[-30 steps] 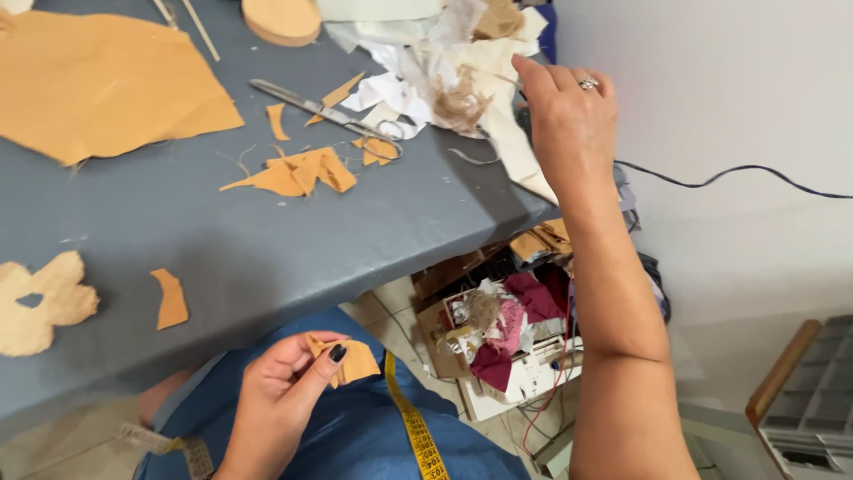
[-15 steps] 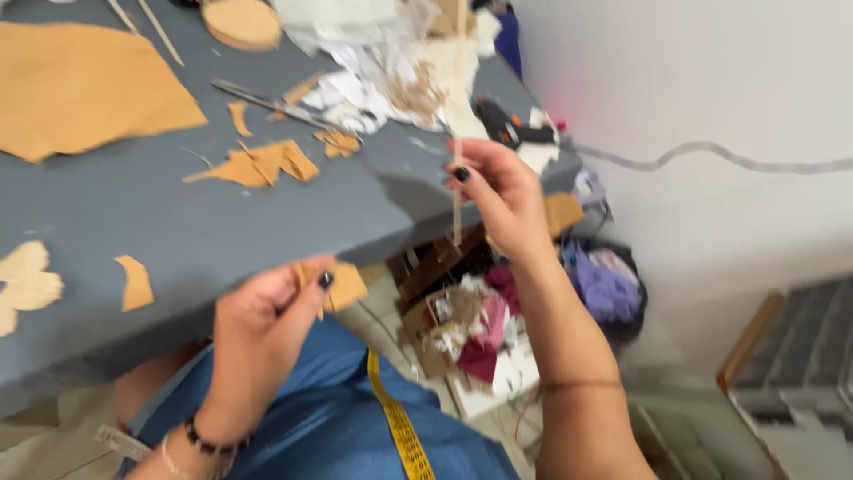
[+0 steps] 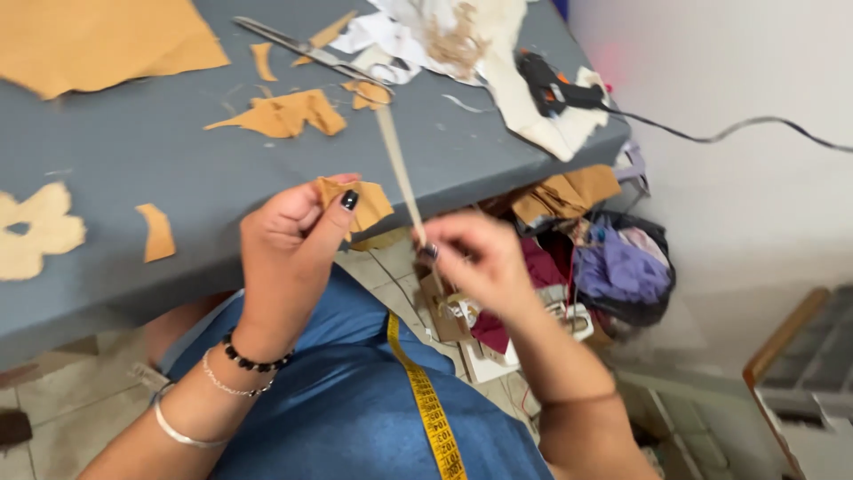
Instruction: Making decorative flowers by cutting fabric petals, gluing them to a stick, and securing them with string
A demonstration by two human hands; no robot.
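Observation:
My left hand (image 3: 289, 244) pinches a small tan fabric piece (image 3: 366, 203) between thumb and fingers, just in front of the grey table's (image 3: 178, 178) near edge. My right hand (image 3: 475, 258), blurred, grips the lower end of a thin pale stick (image 3: 397, 173) that points up and away over the table edge. The two hands are close together above my lap, and the stick passes just right of the tan piece.
On the table lie scissors (image 3: 302, 49), tan fabric scraps (image 3: 284, 114), a large tan sheet (image 3: 98, 40), a flower-shaped cutout (image 3: 35, 231), white paper (image 3: 462, 44) and a black glue gun (image 3: 551, 84) with cable. A yellow tape measure (image 3: 426, 400) hangs on my chest. Fabric bags (image 3: 613, 258) sit on the floor.
My right hand came back from the table's far right corner with the stick and now meets my left hand. My left hand rose with the tan piece.

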